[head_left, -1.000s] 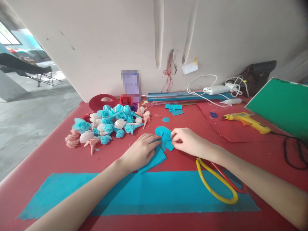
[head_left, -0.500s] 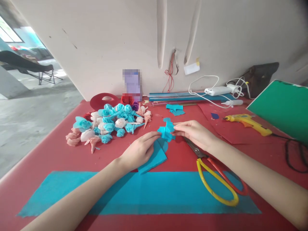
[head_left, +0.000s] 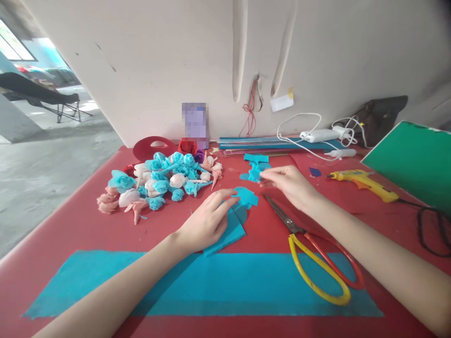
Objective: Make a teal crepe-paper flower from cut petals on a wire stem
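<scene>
My left hand (head_left: 209,217) is closed in a pinch on a small cut piece of blue crepe paper (head_left: 247,198), above a folded blue sheet (head_left: 229,232). Farther back, my right hand (head_left: 291,185) pinches a second small blue paper cutout (head_left: 254,173) by its edge, close to some blue scraps (head_left: 256,158). Large scissors (head_left: 299,230) with one yellow and one red handle lie below my right hand, blades slightly apart. A long blue crepe paper strip (head_left: 218,286) lies flat under my left forearm and the scissor handles.
A heap of blue, white and pink paper roses (head_left: 162,180) lies at left. A yellow glue gun (head_left: 366,183) with a black cord and a green board (head_left: 412,164) are at right. Along the wall lie a white power strip (head_left: 319,135) and blue strips (head_left: 246,141).
The blue pieces held between both hands have come apart. My right hand has moved back with one cutout toward the scraps, while my left hand stays with the other piece.
</scene>
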The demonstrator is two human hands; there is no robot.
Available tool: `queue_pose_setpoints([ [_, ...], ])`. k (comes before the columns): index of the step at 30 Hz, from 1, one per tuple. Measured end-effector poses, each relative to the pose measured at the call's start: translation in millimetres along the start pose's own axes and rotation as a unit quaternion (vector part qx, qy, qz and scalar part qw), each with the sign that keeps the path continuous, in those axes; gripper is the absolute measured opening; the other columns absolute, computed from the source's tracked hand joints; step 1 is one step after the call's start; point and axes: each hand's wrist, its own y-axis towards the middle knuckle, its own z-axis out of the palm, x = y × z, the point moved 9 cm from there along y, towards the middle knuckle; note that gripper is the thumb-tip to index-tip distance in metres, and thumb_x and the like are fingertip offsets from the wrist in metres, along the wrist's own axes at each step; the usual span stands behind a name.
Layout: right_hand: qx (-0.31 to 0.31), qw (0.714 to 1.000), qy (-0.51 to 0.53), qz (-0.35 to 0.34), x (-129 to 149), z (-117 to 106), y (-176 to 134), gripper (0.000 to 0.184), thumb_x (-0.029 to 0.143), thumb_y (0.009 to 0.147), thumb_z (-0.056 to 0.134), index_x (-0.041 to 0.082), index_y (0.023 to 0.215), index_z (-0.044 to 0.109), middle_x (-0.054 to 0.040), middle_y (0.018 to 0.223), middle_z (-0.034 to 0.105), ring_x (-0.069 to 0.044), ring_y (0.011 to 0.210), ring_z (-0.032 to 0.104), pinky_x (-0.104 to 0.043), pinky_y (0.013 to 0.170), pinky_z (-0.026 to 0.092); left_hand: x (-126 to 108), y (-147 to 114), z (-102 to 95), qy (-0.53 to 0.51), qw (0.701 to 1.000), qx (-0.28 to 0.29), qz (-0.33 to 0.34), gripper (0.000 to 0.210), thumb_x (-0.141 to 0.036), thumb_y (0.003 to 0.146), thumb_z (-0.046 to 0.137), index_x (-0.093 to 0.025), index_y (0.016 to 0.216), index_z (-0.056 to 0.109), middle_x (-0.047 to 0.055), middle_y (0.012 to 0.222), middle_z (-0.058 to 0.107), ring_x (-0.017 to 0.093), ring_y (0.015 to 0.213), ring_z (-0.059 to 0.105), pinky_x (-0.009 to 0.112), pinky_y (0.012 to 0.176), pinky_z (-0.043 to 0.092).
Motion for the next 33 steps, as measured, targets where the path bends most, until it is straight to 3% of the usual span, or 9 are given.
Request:
queue_pose_setpoints([
  [5, -0.067, 0.989, -0.130, -0.007, -1, -36, 61, 0.020, 0.028, 0.087, 0.050, 0.010, 0.095, 0.056, -0.0043, 0.090, 0.058, -0.013, 0.077, 0.058, -0.030, 0.068, 0.050, 1, 2, 6.4, -0.001, 0.999, 0.033, -0.003, 0.039, -0.001, 0.079, 0.035, -0.012, 0.114, 0.048, 0.014, 0.117, 0.050, 0.023, 0.111, 0.044, 0.041, 0.096, 0.040],
  [10, -0.025, 0.959, -0.279, -0.052, 8, -38, 86, 0.023, 0.031, 0.087, 0.051, 0.011, 0.098, 0.057, -0.0041, 0.095, 0.058, -0.015, 0.079, 0.057, -0.029, 0.067, 0.050, 3, 3, 11.5, -0.017, 0.998, 0.058, -0.011, 0.037, 0.000, 0.079, 0.036, -0.013, 0.108, 0.053, 0.012, 0.112, 0.054, 0.023, 0.108, 0.046, 0.040, 0.095, 0.040],
  [14, 0.052, 0.921, -0.364, -0.130, 29, -16, 64, 0.021, 0.031, 0.086, 0.052, 0.011, 0.088, 0.058, -0.0025, 0.086, 0.058, -0.013, 0.074, 0.056, -0.028, 0.066, 0.048, 8, 3, 11.4, -0.050, 0.997, 0.052, -0.034, 0.034, -0.004, 0.081, 0.037, -0.014, 0.108, 0.054, 0.012, 0.109, 0.055, 0.024, 0.105, 0.047, 0.042, 0.094, 0.039],
  [18, 0.170, 0.874, -0.398, -0.223, 50, 25, 27, 0.015, 0.024, 0.083, 0.055, 0.011, 0.074, 0.058, -0.0008, 0.078, 0.059, -0.012, 0.072, 0.054, -0.028, 0.068, 0.044, 19, 4, 2.5, -0.104, 0.991, 0.005, -0.090, 0.026, -0.013, 0.085, 0.039, -0.013, 0.107, 0.053, 0.012, 0.108, 0.055, 0.023, 0.104, 0.048, 0.041, 0.093, 0.039],
  [21, 0.260, 0.836, -0.404, -0.266, 57, 56, -2, 0.013, 0.015, 0.076, 0.055, 0.013, 0.064, 0.058, 0.0014, 0.067, 0.057, -0.009, 0.060, 0.049, -0.023, 0.060, 0.037, 27, 7, -7.8, -0.156, 0.975, -0.041, -0.152, 0.026, -0.022, 0.086, 0.044, -0.015, 0.110, 0.048, 0.010, 0.112, 0.055, 0.021, 0.105, 0.049, 0.037, 0.091, 0.041],
  [24, 0.304, 0.811, -0.409, -0.286, 61, 77, -22, 0.019, 0.013, 0.072, 0.052, 0.015, 0.053, 0.054, 0.0033, 0.055, 0.050, -0.007, 0.051, 0.041, -0.023, 0.052, 0.027, 29, 11, -14.9, -0.213, 0.956, -0.064, -0.194, 0.024, -0.024, 0.084, 0.048, -0.017, 0.108, 0.048, 0.007, 0.107, 0.058, 0.017, 0.101, 0.054, 0.032, 0.088, 0.044],
  [29, 0.319, 0.810, -0.401, -0.285, 64, 90, -31, 0.018, 0.014, 0.071, 0.051, 0.015, 0.054, 0.054, 0.0039, 0.052, 0.048, -0.006, 0.049, 0.040, -0.022, 0.051, 0.026, 32, 11, -17.4, -0.286, 0.925, -0.077, -0.238, 0.016, -0.019, 0.079, 0.052, -0.016, 0.095, 0.055, 0.004, 0.088, 0.062, 0.016, 0.086, 0.059, 0.029, 0.078, 0.048],
  [33, 0.300, 0.825, -0.395, -0.271, 59, 80, -19, 0.017, 0.020, 0.082, 0.048, 0.013, 0.077, 0.063, -0.0007, 0.070, 0.059, -0.009, 0.062, 0.050, -0.021, 0.057, 0.035, 40, 6, -15.1, -0.327, 0.899, -0.100, -0.273, 0.015, -0.021, 0.078, 0.052, -0.015, 0.092, 0.056, 0.003, 0.084, 0.062, 0.015, 0.081, 0.060, 0.027, 0.071, 0.049],
])
